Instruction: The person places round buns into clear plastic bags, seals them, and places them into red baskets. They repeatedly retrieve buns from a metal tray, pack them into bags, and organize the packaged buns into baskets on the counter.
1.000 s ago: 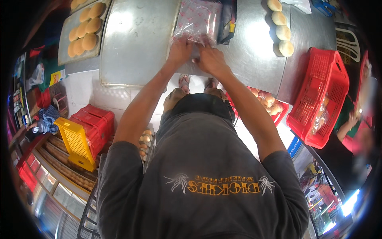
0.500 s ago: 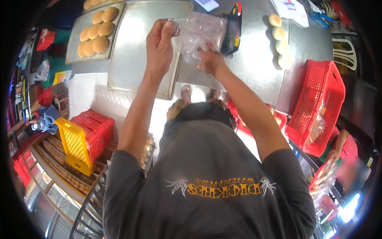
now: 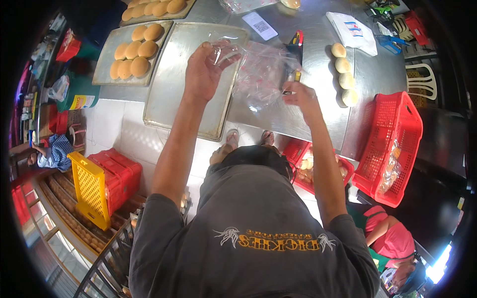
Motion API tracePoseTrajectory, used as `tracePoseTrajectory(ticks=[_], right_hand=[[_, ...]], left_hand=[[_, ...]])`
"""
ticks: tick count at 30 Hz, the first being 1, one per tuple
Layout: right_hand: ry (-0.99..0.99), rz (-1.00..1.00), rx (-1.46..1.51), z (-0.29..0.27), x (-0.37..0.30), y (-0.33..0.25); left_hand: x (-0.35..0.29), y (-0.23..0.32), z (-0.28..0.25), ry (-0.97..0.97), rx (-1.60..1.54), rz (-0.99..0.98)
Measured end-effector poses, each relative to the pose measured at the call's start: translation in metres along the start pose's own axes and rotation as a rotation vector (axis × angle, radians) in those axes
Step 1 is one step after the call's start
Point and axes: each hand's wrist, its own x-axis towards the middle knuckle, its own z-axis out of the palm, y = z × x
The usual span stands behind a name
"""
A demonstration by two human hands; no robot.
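Note:
My left hand [image 3: 204, 72] is raised over a bare metal baking tray [image 3: 191, 64], its fingers curved around thin clear plastic film [image 3: 226, 43]. Beside it, clear plastic bags with a faint pink print [image 3: 261, 72] lie crumpled on the steel table. My right hand [image 3: 302, 99] is at their right edge, its fingertips drawn together on a fold of clear plastic; glare partly hides the grip. Just beyond the right hand is a black object with red and yellow parts [image 3: 295, 49], mostly covered by plastic.
Round buns sit on trays [image 3: 99, 74] at the far left. Several pale buns [image 3: 343, 65] line the steel table [image 3: 323, 116] on the right, near a white packet [image 3: 352, 32]. A phone [image 3: 260, 26] lies beyond the bags. Red crates [image 3: 390, 149] stand right; another person [image 3: 392, 238] is below them.
My left hand's fingers have loosened from a tight fist into a wider curve. The right hand has moved rightward and nearer to me, off the middle of the printed bags. The view has shifted slightly.

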Motion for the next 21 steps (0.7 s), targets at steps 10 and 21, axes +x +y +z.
tracePoseTrajectory(ticks=[10,21], right_hand=[[0.164,-0.724,-0.255,-0.018,-0.09,-0.13],[-0.06,-0.152,-0.313,0.008,-0.109,-0.075]], left_hand=[[-0.048,-0.028,0.033,-0.253,-0.231,-0.231],[-0.049,-0.039,0.035,-0.496,0.003,-0.531]])
